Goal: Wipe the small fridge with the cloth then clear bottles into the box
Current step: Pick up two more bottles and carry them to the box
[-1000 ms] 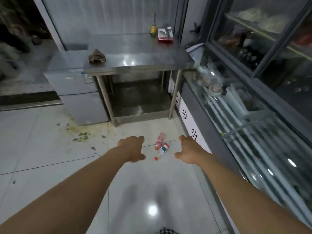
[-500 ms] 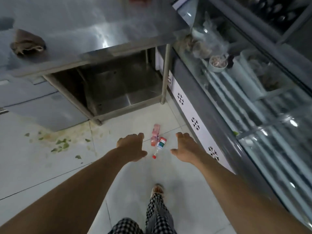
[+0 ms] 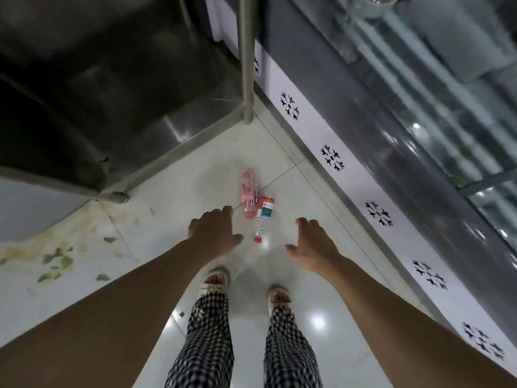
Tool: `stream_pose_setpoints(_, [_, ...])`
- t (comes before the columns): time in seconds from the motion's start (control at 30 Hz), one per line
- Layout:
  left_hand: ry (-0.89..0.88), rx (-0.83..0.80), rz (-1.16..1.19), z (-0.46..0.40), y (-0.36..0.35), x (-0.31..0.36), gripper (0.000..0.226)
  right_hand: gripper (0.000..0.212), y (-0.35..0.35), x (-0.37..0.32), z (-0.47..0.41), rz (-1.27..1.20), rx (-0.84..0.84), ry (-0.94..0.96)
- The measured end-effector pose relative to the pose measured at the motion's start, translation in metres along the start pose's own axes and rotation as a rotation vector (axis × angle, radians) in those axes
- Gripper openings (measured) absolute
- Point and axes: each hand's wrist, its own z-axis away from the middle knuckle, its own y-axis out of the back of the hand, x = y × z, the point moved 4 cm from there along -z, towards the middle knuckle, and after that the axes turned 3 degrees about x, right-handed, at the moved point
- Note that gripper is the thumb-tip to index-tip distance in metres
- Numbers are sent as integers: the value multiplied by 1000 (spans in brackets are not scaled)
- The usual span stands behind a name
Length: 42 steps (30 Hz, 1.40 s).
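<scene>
Evidently reaching down to gather them, both hands, left hand (image 3: 214,235) and right hand (image 3: 314,245), hover empty and loose-fingered beside the pink bottle (image 3: 249,193) and red-capped bottle (image 3: 264,212) at frame centre.

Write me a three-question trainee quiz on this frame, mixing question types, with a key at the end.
1. True or false: the left hand is gripping the pink bottle.
2. Multiple choice: the clear bottle with the red cap lies
A. on the tiled floor beside the pink bottle
B. on the metal table's lower shelf
C. in the right hand
3. Fill in: the green scraps lie on the floor on the person's ____ side.

Key:
1. False. Both hands reach toward the bottles with fingers spread and hold nothing.
2. A. The two bottles lie side by side, ahead of the person's feet.
3. Left.
</scene>
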Motion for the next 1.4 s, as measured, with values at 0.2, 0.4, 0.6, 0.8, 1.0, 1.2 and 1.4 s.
stream_pose_setpoints(0.2, [-29, -65, 16, -89, -44, -31, 59, 58, -69, -6, -69, -147, 31, -103])
stream_pose_setpoints(0.4, [-2, -66, 102, -185, -126, -45, 66, 61, -147, 16, -163, -243, 71, -189])
stream_pose_setpoints(0.6, [63, 35, 212, -281, -204, -43, 70, 62, -222, 41, -261, -320, 131, -192])
stream_pose_setpoints(0.8, [130, 78, 286, -357, -263, -49, 73, 73, -273, 55, -324, -400, 238, -229])
stream_pose_setpoints(1.0, [165, 185, 431, -396, -296, -52, 72, 87, -303, 59, -354, -495, 248, -251])
stream_pose_setpoints(1.2, [183, 186, 502, -410, -307, -46, 74, 75, -314, 61, -363, -564, 232, -253])
stream_pose_setpoints(1.4, [174, 133, 448, -374, -280, -47, 70, 69, -285, 67, -334, -488, 266, -260])
